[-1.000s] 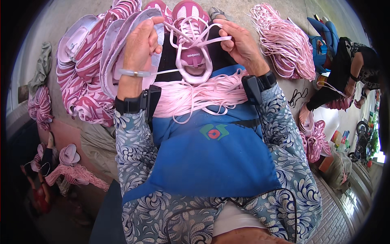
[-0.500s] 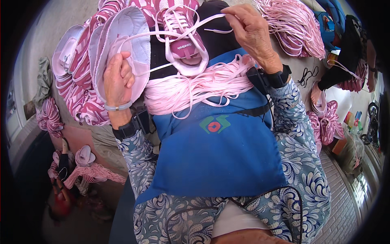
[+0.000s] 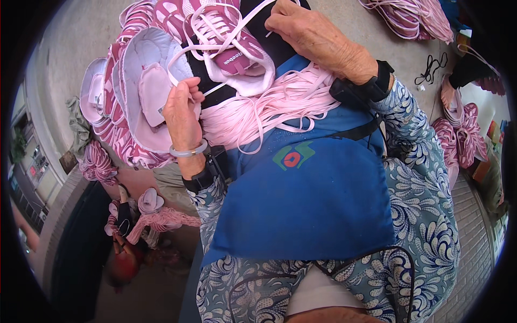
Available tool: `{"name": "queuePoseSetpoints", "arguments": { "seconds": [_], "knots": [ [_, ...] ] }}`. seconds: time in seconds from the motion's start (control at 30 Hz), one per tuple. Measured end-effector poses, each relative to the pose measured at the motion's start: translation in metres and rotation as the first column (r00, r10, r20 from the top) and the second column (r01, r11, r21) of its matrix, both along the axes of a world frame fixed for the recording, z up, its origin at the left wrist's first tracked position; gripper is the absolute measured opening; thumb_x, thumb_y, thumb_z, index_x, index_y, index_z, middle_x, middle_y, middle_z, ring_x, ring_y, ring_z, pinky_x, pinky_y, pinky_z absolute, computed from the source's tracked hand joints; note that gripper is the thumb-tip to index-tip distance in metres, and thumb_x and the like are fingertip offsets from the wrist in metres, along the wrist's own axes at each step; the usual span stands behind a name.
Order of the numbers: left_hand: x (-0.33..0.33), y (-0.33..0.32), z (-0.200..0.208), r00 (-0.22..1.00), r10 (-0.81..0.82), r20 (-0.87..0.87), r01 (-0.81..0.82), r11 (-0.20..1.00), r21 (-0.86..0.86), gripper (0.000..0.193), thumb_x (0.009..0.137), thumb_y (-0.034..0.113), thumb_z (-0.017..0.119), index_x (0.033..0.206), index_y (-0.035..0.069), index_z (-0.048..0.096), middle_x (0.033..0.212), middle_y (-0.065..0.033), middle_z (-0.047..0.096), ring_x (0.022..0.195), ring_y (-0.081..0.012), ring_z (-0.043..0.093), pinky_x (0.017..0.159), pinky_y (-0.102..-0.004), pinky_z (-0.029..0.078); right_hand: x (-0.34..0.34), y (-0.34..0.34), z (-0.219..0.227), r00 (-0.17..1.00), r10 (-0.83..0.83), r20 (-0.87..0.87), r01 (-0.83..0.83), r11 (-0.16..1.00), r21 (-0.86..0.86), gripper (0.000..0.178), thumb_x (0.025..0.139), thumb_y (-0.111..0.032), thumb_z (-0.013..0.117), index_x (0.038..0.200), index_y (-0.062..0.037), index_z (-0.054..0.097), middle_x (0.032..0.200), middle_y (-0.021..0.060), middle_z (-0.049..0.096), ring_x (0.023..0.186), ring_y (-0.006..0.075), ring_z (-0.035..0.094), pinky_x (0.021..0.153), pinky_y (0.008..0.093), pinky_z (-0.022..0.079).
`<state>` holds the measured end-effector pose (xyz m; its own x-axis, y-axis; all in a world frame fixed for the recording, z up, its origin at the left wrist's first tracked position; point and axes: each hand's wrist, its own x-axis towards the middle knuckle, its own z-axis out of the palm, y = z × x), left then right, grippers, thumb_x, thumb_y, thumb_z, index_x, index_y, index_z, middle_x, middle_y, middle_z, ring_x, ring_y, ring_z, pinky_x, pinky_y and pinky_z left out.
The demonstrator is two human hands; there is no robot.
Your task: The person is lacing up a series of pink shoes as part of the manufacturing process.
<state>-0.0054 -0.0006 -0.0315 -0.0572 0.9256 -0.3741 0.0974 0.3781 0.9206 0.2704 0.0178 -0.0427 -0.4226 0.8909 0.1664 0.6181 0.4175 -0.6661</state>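
In my lap lies a pink and white shoe upper (image 3: 237, 60), its toe pointing away from me. A pale pink shoelace (image 3: 196, 47) runs through its eyelets, the two ends crossed in loose loops over the tongue. My left hand (image 3: 184, 110), closed beside the shoe's left side, pinches one lace end. To the upper right, my right hand (image 3: 318, 40) has its fingers pressed together on the other end. Its fingertips are partly hidden by the hand. A thick bundle of pink laces (image 3: 269, 107) rests across my blue apron (image 3: 301, 210), just below the shoe's heel opening.
Stacked pink and white uppers (image 3: 145, 86) stand close at my left. Another lace bundle (image 3: 412, 16) lies on the floor at the upper right, near a thin black cord (image 3: 431, 70). Other people sit at both sides with more uppers (image 3: 458, 134) and laces (image 3: 161, 218).
Both my hands have come closer to the shoe, and the lace between them hangs slacker. The shoe has tilted slightly. The whole view has shifted and turned a little.
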Motion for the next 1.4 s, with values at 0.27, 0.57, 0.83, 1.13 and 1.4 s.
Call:
{"name": "queuePoseSetpoints", "arguments": {
  "seconds": [0.27, 0.57, 0.83, 1.13, 1.4],
  "knots": [
    [-0.016, 0.005, -0.002, 1.0, -0.021, 0.005, 0.021, 0.999, 0.035, 0.031, 0.096, 0.024, 0.046, 0.105, -0.004, 0.058, 0.083, -0.0063, 0.059, 0.065, -0.0113, 0.056, 0.06, -0.0206, 0.047, -0.021, 0.01, -0.008, 0.961, 0.129, -0.242, -0.105, 0.988, 0.113, 0.008, 0.08, -0.005, 0.051, 0.086, 0.0011, 0.05, 0.077, 0.0186, 0.049, 0.075, 0.0341, 0.051, 0.064, 0.039, 0.042],
    [-0.011, 0.007, 0.003, 0.957, 0.09, 0.275, -0.08, 0.996, -0.046, 0.025, 0.089, 0.008, 0.056, 0.109, -0.008, 0.054, 0.098, -0.0155, 0.062, 0.082, -0.0194, 0.065, 0.073, -0.0273, 0.056, -0.023, 0.015, 0.005, 0.977, 0.153, -0.146, -0.154, 0.988, 0.003, 0.009, 0.078, -0.005, 0.05, 0.08, 0.0037, 0.049, 0.074, 0.0203, 0.05, 0.072, 0.0361, 0.054, 0.063, 0.0411, 0.043],
    [-0.004, 0.008, -0.019, 0.93, 0.118, 0.347, -0.126, 0.992, 0.0, 0.023, 0.085, 0.003, 0.06, 0.105, -0.008, 0.056, 0.097, -0.0172, 0.062, 0.086, -0.0241, 0.065, 0.077, -0.0309, 0.056, -0.036, 0.024, 0.005, 0.986, 0.166, -0.025, -0.164, 0.983, 0.079, 0.011, 0.077, -0.006, 0.053, 0.079, 0.0044, 0.055, 0.074, 0.0222, 0.054, 0.072, 0.037, 0.056, 0.06, 0.0419, 0.045],
    [0.012, 0.015, -0.032, 0.94, 0.109, 0.323, -0.144, 0.986, 0.084, 0.017, 0.081, 0.001, 0.064, 0.095, -0.007, 0.058, 0.089, -0.0159, 0.064, 0.082, -0.0232, 0.066, 0.076, -0.0322, 0.056, -0.044, 0.016, 0.024, 0.995, -0.011, -0.095, -0.009, 0.977, -0.214, 0.009, 0.079, -0.006, 0.054, 0.084, 0.0013, 0.055, 0.074, 0.0202, 0.057, 0.067, 0.0326, 0.058, 0.059, 0.0364, 0.045],
    [0.017, 0.017, -0.043, 0.916, 0.072, 0.395, -0.138, 0.98, 0.141, 0.015, 0.08, -0.001, 0.065, 0.093, -0.005, 0.06, 0.083, -0.0108, 0.064, 0.078, -0.018, 0.065, 0.073, -0.0284, 0.056, -0.045, -0.016, 0.011, 0.95, -0.153, 0.272, 0.127, 0.986, 0.111, 0.032, 0.081, -0.024, 0.066, 0.097, 0.0013, 0.055, 0.082, 0.0142, 0.052, 0.068, 0.0301, 0.056, 0.059, 0.036, 0.048]
  ]
}}
